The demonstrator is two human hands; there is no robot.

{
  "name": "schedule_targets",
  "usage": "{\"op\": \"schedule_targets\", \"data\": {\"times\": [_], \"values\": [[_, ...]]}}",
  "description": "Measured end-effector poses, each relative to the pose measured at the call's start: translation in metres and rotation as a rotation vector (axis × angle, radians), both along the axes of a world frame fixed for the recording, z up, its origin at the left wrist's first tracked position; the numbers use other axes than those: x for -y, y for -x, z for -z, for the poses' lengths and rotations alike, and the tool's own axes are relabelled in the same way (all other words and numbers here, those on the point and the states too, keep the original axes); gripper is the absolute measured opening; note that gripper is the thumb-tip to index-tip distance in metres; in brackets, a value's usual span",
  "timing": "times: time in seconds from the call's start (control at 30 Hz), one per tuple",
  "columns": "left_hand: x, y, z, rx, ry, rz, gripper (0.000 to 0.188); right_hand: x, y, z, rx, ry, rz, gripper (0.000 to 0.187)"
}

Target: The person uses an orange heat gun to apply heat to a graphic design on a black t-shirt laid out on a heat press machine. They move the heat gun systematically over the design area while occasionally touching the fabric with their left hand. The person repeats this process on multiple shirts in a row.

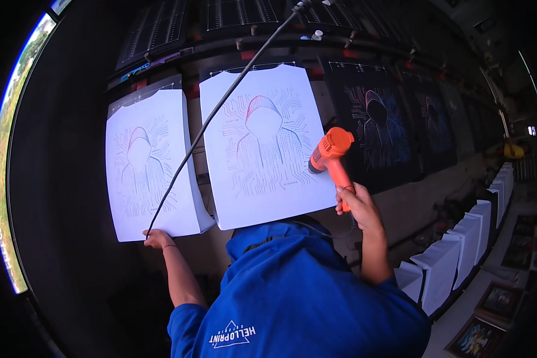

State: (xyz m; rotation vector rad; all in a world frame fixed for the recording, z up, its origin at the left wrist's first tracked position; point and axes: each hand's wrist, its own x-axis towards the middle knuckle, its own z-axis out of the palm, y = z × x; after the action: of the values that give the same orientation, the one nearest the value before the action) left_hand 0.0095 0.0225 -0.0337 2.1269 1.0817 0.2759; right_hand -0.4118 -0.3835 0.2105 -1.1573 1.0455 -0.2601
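My right hand is wrapped round the grip of an orange heat gun. Its dark nozzle points left, at the lower right edge of a white T-shirt stretched on a board, printed with a hooded figure and circuit-like lines. To the left lies a second white T-shirt bearing the same print. At that shirt's bottom edge my left hand is closed on a black cable, which runs up diagonally across both shirts.
Black T-shirts with the same motif lie on boards to the right. More dark boards line the far side, beyond a rail with a small white bottle. White garments hang in a row at lower right, near framed pictures.
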Motion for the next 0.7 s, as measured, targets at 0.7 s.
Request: {"op": "schedule_targets", "data": {"times": [0.7], "values": [[0.001, 0.001, 0.001, 0.036, 0.016, 0.016, 0.067, 0.016, -0.063, 0.020, 0.042, 0.120, 0.073, 0.029]]}}
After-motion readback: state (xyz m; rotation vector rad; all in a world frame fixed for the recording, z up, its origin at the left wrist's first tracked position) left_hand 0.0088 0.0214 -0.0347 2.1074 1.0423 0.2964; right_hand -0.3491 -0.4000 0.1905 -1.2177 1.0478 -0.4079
